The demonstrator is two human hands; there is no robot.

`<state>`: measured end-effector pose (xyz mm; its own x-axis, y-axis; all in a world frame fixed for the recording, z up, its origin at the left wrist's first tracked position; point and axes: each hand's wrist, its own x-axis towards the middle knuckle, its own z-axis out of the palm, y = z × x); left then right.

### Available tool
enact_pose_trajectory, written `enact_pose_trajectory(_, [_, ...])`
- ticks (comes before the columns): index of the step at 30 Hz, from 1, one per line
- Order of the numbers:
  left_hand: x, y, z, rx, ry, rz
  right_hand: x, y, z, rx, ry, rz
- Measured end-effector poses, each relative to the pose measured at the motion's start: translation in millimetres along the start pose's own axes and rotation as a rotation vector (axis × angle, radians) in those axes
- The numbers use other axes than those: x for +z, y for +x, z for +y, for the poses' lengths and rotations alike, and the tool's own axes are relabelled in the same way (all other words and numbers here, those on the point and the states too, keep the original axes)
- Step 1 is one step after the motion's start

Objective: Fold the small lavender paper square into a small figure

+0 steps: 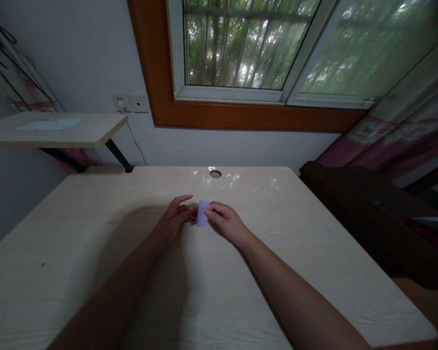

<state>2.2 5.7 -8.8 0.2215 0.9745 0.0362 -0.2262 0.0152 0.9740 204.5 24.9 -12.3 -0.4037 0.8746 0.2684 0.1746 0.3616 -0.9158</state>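
- The landmark is the round hole point(215, 173) near the far edge of the pale, wood-grained desk point(295, 214).
- A small purple slip point(201, 218) is on the person's side of the hole, slightly to its left, held up on edge between the two hands; any writing on it is too small to make out.
- The right hand point(226, 221), nearer the person than the hole and a little to its right, has the slip's right side pinched between thumb and curled fingers, closed down with the slip between them.
- The left hand point(173, 218), nearer than the hole and to its left, has a loosely bent thumb and fingers, one finger pointing out past the slip's top; its fingertips are at the slip's left edge, and whether they grip it I cannot tell.
- Left of the hole stands a raised shelf point(105, 133) on black legs, bearing a white sheet point(49, 124) with dark marks too small to read.
- Wall sockets point(129, 103) sit beyond the hole to its left, a plug in one.
- Above and beyond the hole is a window point(241, 48) in an orange-brown frame.
- Well to the right of the hole hangs a pink-and-white curtain point(390, 131).
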Motion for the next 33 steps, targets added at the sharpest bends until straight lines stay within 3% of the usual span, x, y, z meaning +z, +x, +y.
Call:
enact_pose_trajectory(7, [-0.9, -1.7, 3.6, 0.038, 0.007, 0.096, 0.6, -0.3, -0.7, 0.047, 0.023, 0.065])
enact_pose_trajectory(13, [1.7, -0.2, -0.8, 0.145, 0.127, 0.066, 2.1, -0.4, -1.4, 0.118, 0.024, 0.113])
enact_pose_trajectory(17, [2.2, 0.3, -2.3, 0.175, 0.274, 0.088, 6.8, -1.3, -2.2, 0.144, 0.177, 0.135])
enact_pose_trajectory(20, [-0.2, 0.3, -2.1, 0.18, 0.393, 0.154, 9.5, -1.9, -0.2, 0.083, 0.292, 0.155])
enact_pose_trajectory(26, [-4.3, -0.5, -0.8, 0.182, 0.552, 0.177, 6.3, -2.5, 3.6, 0.0, 0.066, 0.096])
enact_pose_trajectory(33, [-1.8, -2.4, 2.6, 0.28, 0.704, 0.17, 4.5, -2.5, -3.5, -0.089, -0.159, 0.155])
